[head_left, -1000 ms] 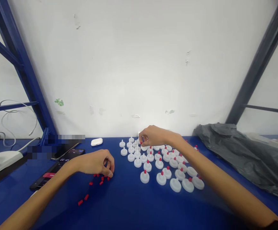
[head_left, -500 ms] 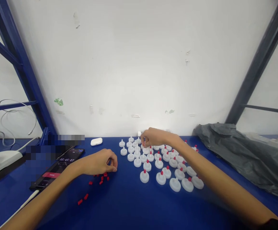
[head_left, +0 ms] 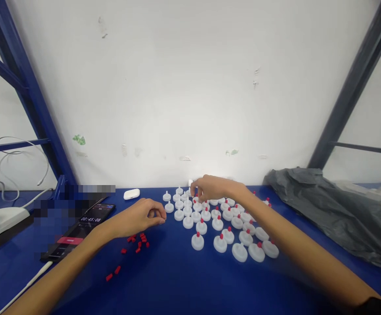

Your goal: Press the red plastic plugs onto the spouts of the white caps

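Observation:
My left hand [head_left: 148, 215] is raised above the tabletop, its thumb and fingertips closed in a pinch. Whatever it may hold does not show. Just below it lie several small loose red caps [head_left: 142, 237]. My right hand [head_left: 207, 188] hovers over the back of a group of white round nozzle lids [head_left: 188, 222], thumb and index finger apart. Beneath those fingertips a white lid carries a red cap [head_left: 195, 202]. Many lids on the right wear red caps on their spouts, such as the front white lid [head_left: 197, 242]. Those at the left have bare spouts.
A phone [head_left: 90, 219] showing a timer lies at the left, with a white cable [head_left: 36, 279]. A white earbud case [head_left: 131, 194] sits near the wall. Dark grey plastic sheeting [head_left: 328, 214] covers the right side. A power strip [head_left: 5, 221] stands at far left.
My left hand has lifted away from the loose red caps and shifted right, toward the white lids. My right thumb and index finger have parted, leaving a red cap on the lid below.

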`<action>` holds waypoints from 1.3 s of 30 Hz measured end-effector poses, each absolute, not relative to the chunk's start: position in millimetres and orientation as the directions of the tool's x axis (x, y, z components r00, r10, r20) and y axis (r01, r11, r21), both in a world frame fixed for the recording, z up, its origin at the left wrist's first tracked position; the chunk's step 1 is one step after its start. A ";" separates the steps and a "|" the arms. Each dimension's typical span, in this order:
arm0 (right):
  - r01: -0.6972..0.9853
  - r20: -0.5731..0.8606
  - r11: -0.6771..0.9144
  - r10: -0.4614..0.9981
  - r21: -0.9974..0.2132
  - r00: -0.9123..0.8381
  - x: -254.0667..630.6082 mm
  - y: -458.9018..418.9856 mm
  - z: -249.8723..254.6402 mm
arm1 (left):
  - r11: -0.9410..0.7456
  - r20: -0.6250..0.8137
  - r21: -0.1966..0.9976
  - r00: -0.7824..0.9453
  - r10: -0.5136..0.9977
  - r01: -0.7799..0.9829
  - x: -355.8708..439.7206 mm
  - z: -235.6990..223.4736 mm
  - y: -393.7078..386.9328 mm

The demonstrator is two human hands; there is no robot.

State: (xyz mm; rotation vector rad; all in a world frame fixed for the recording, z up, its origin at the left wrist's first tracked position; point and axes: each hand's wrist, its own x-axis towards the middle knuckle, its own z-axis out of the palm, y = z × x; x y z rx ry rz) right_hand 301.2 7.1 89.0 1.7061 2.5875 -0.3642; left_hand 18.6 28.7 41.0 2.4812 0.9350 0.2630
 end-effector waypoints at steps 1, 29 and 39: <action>0.909 -0.145 0.375 0.904 -0.183 -0.402 302.6 6.4 90.3 | -0.657 0.028 0.491 0.743 0.668 0.572 18.7 41.1 28.9; 0.893 -0.311 0.384 0.841 -0.234 -0.443 287.7 4.1 81.8 | -0.685 0.130 0.484 0.730 0.671 0.544 22.1 38.4 24.6; 0.838 -0.071 0.479 0.856 -0.262 -0.512 284.9 -11.4 101.0 | -0.706 0.274 0.481 0.676 0.684 0.520 25.8 37.1 25.3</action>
